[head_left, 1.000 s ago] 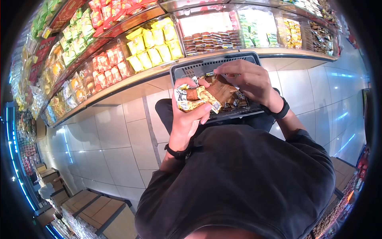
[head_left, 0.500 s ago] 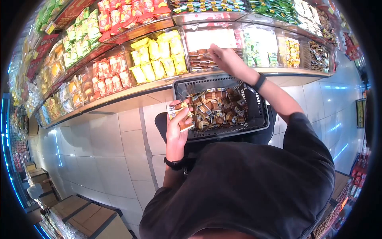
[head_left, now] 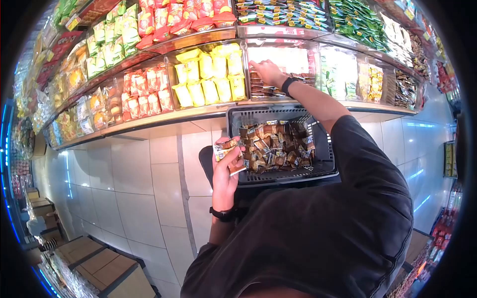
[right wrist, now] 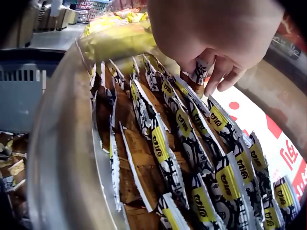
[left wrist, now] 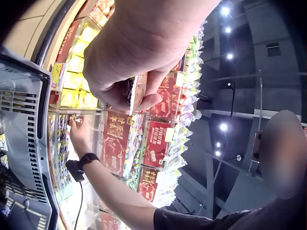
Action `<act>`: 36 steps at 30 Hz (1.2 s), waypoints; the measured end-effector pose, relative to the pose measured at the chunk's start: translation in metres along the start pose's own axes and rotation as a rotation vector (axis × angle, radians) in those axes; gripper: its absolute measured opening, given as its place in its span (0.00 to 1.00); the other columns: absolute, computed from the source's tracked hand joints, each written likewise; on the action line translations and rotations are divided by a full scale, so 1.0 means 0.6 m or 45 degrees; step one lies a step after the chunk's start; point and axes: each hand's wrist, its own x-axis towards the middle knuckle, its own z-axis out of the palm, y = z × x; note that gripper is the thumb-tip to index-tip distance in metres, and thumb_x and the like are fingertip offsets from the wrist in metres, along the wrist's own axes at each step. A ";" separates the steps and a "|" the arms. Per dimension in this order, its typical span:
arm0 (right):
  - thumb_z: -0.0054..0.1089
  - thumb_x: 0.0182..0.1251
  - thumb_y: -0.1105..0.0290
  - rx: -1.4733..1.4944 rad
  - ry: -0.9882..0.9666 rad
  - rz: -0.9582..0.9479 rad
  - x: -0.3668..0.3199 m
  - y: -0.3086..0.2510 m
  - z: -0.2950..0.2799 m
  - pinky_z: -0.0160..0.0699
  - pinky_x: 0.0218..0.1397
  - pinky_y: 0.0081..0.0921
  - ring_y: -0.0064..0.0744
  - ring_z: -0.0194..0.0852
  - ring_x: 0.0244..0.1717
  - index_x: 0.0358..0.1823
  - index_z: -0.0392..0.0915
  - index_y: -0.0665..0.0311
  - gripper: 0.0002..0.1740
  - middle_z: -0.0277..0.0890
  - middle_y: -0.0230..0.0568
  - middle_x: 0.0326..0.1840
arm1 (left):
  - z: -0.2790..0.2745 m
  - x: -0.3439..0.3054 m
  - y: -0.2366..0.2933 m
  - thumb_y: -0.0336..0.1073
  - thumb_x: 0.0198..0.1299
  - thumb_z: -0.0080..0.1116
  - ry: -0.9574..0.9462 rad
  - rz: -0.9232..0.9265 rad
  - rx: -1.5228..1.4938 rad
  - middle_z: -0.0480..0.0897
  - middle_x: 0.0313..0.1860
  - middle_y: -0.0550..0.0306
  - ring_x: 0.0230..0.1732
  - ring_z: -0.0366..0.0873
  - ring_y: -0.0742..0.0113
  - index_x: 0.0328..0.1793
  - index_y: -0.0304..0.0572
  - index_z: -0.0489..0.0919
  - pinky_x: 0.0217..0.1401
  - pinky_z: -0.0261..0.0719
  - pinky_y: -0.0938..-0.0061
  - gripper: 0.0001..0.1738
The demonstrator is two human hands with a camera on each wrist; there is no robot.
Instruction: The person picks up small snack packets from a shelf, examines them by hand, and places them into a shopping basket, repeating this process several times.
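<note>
The left hand grips a few small brown-and-white packets at the basket's left side; in the left wrist view, a packet shows between its thumb and fingers. Over at the shelf, the right hand reaches into a clear-walled bin of brown packets. In the right wrist view, the right hand pinches a packet at the end of the upright rows. A dark basket before the person holds many brown packets.
Yellow packets fill the bin left of the right hand, with red ones farther left. Green packets lie on the upper shelf. The shelf's front edge runs behind the basket. Wooden boxes stand at lower left.
From above the basket, the right hand has moved to the shelf bin, then left within it. The left hand has shifted to the basket's left side, still holding packets.
</note>
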 end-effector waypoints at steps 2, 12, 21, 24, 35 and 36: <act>0.58 0.68 0.69 0.208 -0.228 0.098 0.005 0.003 0.005 0.81 0.43 0.46 0.53 0.85 0.38 0.60 0.71 0.60 0.19 0.85 0.51 0.32 | 0.000 0.003 -0.001 0.19 0.61 0.63 -0.001 0.011 0.016 0.81 0.61 0.51 0.49 0.83 0.66 0.63 0.48 0.72 0.33 0.73 0.79 0.25; 0.51 0.77 0.60 0.372 -0.355 0.084 0.003 0.015 0.046 0.68 0.63 0.51 0.55 0.84 0.46 0.67 0.73 0.60 0.22 0.86 0.53 0.40 | 0.004 0.004 -0.005 0.21 0.63 0.63 -0.060 0.016 0.023 0.81 0.62 0.51 0.50 0.83 0.65 0.62 0.49 0.74 0.33 0.72 0.80 0.23; 0.56 0.76 0.66 1.053 0.100 0.331 -0.062 -0.045 -0.164 0.79 0.62 0.36 0.42 0.83 0.57 0.64 0.75 0.67 0.20 0.85 0.49 0.54 | 0.038 -0.010 0.000 0.29 0.70 0.56 -0.116 0.030 0.100 0.78 0.65 0.46 0.53 0.83 0.61 0.66 0.45 0.70 0.31 0.74 0.81 0.20; 0.58 0.75 0.76 1.627 -0.093 0.252 -0.164 -0.144 -0.267 0.84 0.48 0.22 0.20 0.81 0.42 0.57 0.78 0.64 0.12 0.83 0.34 0.49 | 0.055 -0.014 -0.005 0.30 0.71 0.58 -0.186 0.034 0.139 0.80 0.62 0.47 0.53 0.84 0.59 0.66 0.48 0.70 0.34 0.78 0.76 0.19; 0.67 0.74 0.66 2.496 -0.424 0.880 -0.311 -0.349 -0.338 0.80 0.43 0.22 0.20 0.80 0.37 0.46 0.80 0.65 0.10 0.82 0.33 0.37 | 0.136 -0.028 -0.064 0.27 0.73 0.57 -0.131 0.442 0.303 0.78 0.61 0.48 0.52 0.83 0.57 0.63 0.48 0.69 0.44 0.87 0.65 0.16; 0.67 0.73 0.68 2.483 -0.329 0.932 -0.311 -0.353 -0.341 0.77 0.44 0.19 0.18 0.80 0.38 0.42 0.82 0.64 0.07 0.83 0.31 0.35 | 0.137 -0.022 -0.066 0.27 0.73 0.57 -0.151 0.525 0.306 0.78 0.61 0.48 0.52 0.83 0.56 0.61 0.47 0.70 0.46 0.89 0.63 0.15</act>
